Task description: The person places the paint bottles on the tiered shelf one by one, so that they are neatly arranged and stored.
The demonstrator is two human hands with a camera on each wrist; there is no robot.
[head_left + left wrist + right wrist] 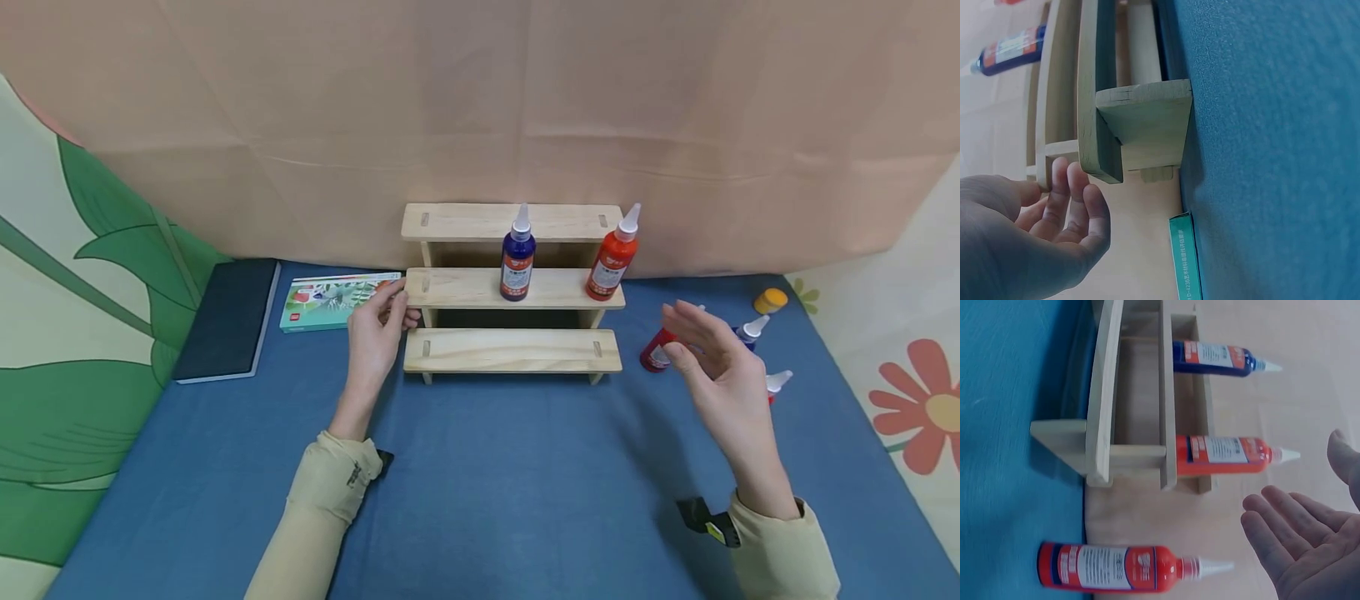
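A three-tier wooden rack stands on the table. On its middle tier are a blue squeeze bottle near the centre and an orange-red squeeze bottle at the right end. My left hand is at the left end of that tier. In the left wrist view its thumb and curled fingertips pinch the board's end. To the right of the rack, my right hand is raised over the table, thumb spread from the fingers, holding nothing. Behind it is a dark red squeeze bottle, partly hidden.
Right of the right hand are another blue bottle, a bottle with a white nozzle, mostly hidden, and an orange-yellow cap or bottle. Left of the rack lie a green flat box and a dark notebook. A beige cloth hangs behind.
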